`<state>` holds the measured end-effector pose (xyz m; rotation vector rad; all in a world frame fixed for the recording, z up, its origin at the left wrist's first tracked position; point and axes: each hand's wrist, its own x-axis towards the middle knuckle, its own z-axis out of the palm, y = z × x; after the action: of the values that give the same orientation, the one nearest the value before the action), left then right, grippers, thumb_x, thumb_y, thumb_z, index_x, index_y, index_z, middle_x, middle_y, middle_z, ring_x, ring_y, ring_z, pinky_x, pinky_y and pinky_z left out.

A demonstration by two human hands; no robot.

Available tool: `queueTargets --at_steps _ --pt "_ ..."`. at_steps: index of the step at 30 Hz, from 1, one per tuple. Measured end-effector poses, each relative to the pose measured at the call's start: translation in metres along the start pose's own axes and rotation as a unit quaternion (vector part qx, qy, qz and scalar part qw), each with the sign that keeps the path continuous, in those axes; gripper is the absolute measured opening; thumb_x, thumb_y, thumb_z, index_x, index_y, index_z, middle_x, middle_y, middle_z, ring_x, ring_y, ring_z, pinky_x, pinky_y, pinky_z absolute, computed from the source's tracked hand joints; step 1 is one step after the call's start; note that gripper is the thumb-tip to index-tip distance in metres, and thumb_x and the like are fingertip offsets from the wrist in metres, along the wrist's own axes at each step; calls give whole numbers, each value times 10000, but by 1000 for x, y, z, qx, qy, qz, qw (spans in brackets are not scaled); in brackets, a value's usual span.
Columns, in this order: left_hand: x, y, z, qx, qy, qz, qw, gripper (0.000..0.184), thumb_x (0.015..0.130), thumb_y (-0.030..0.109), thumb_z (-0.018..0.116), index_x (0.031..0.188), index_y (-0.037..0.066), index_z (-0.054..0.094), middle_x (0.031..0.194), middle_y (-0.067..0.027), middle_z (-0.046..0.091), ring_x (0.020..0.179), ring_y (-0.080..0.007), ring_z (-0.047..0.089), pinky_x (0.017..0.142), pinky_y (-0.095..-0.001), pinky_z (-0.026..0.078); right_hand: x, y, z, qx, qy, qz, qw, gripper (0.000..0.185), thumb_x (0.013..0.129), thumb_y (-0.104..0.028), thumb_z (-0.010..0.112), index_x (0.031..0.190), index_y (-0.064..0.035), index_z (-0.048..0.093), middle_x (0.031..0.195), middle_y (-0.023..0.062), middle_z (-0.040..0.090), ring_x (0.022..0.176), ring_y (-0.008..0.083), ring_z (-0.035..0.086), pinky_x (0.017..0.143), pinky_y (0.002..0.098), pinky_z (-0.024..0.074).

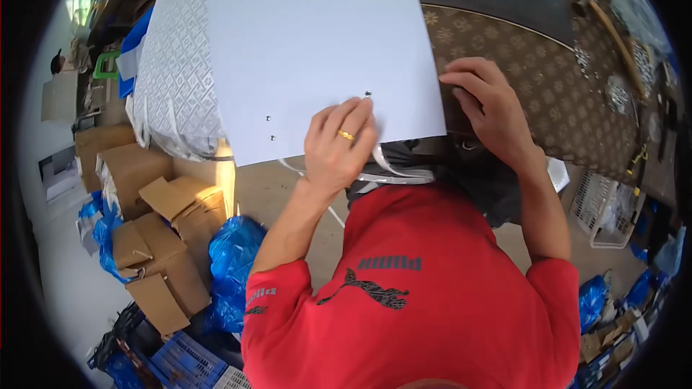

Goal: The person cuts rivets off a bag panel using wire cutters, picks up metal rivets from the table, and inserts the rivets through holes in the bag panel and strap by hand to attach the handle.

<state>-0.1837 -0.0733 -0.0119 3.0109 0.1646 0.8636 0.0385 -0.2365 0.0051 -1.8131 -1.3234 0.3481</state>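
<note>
A large white sheet (324,43) lies over the work surface, its near edge jutting out toward my body. My left hand (337,140), with a ring on one finger, is on the near part of the sheet. Its fingers are closed at a white strap (386,162), which trails down beside the palm; the gripped end is hidden. Just past those fingertips sits a small metal stud (368,93). Two more studs (270,128) show to the left. My right hand (494,104) hovers by the sheet's right edge, fingers bent and apart, nothing visible in them.
A patterned brown cloth (504,57) covers the table at right, with loose metal pieces (618,94) and a hammer (616,36) on it. Quilted white material (176,65) lies left. Cardboard boxes (169,259), a blue bag (238,259) and a white crate (605,209) stand on the floor.
</note>
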Motion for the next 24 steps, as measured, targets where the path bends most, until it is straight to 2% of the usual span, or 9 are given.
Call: queueTargets --at_steps 3,8,12,19,24 --pt "-4 3 7 -11 23 -3 1000 78 794 7 696 814 35 626 1075 -104 706 999 -245 692 789 -371 538 -2 -5 -1 -94 -8 -32 995 223 904 60 633 1100 -24 697 1125 107 649 1048 306 624 897 385 514" --pt "-7 3 6 -7 38 -22 999 96 812 6 694 768 41 617 1038 -94 722 956 -233 707 771 -345 551 7 -16 13 -51 12 6 999 270 875 73 644 1112 -41 706 1116 99 643 1027 301 619 893 390 509" --pt "-9 4 8 -15 42 -41 998 139 820 23 697 729 55 597 1061 -94 738 940 -228 715 778 -339 557 21 -23 27 -58 -40 -37 997 335 830 72 651 1124 -75 713 1100 83 645 986 279 616 886 386 499" --pt "-9 0 7 -27 23 -42 998 184 811 52 714 698 87 573 1105 -110 751 945 -215 718 784 -347 556 40 -28 39 -165 -145 -96 971 443 794 -52 651 1207 -195 720 1057 7 598 938 205 575 848 360 446" --pt "-9 -2 5 -18 3 -34 999 171 808 69 711 700 95 581 1078 -116 755 940 -210 716 784 -347 553 47 -35 42 -178 -171 -126 961 383 810 -102 648 1174 -194 726 1043 4 592 986 186 573 808 363 425"
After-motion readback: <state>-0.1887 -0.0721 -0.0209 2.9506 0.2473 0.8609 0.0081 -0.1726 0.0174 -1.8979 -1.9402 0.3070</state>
